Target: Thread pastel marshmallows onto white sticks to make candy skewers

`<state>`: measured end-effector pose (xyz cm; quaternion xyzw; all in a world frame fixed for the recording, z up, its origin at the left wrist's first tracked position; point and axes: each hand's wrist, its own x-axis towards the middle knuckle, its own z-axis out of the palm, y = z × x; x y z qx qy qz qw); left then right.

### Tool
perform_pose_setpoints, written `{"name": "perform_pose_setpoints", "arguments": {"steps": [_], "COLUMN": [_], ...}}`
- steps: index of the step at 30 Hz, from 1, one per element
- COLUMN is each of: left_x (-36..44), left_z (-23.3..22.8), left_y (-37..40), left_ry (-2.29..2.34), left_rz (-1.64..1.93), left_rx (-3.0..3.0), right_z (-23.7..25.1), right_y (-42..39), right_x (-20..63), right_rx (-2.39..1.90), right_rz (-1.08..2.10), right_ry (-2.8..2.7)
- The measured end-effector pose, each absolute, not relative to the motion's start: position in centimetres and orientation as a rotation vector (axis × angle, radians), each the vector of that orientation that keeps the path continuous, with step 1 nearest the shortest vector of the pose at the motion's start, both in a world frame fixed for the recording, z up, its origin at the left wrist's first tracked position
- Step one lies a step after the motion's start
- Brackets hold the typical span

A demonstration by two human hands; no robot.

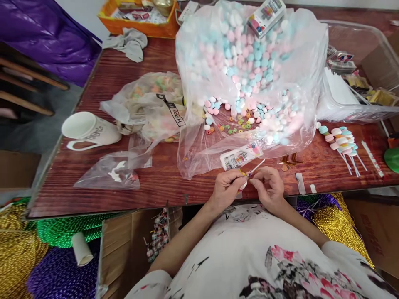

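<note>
At the table's front edge, my left hand (229, 189) is closed round a candy skewer (243, 185), whose coloured candies show only in part between the fingers. Its white stick (258, 166) points up and to the right. A thin gold twist tie (242, 171) loops at the base of the stick. My right hand (269, 187) pinches close to that spot, thumb and forefinger together, apparently on the tie's end; the fingertips cover most of it. Just beyond lies a printed card (241, 156). More gold twist ties (292, 159) rest to the right.
A large clear bag (199, 153) of pastel candies fills the middle back. Finished candy skewers (343, 141) lie at right, near a clear plastic bin (358, 112). On the left are a white mug (107, 131), a bag of candy rings (143, 93) and a small plastic bag (99, 170).
</note>
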<state>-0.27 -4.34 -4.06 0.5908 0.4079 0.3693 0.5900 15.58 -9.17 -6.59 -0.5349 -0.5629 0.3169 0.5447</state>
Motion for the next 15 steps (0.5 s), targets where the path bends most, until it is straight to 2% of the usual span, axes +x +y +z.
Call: {"name": "perform_pose_setpoints", "arguments": {"steps": [6,12,15], "left_x": [-0.1,-0.2,-0.1], "left_z": [-3.3,-1.7,-1.0], "left_y": [-3.9,-2.7,-2.1], "left_ry": [0.844,0.707,0.707], "left_rz": [0.939,0.801,0.724], "left_rx": [1.705,2.014,2.028], "right_z": [-6.2,-4.8,-4.1], "right_y": [-8.5,-6.2,-5.5], "right_x": [15.8,18.9,19.4], "right_rx": [-1.197,-1.041,-1.04], "right_rz": [1.361,1.745,1.767], "right_ry": [-0.975,-1.029,-1.066]}}
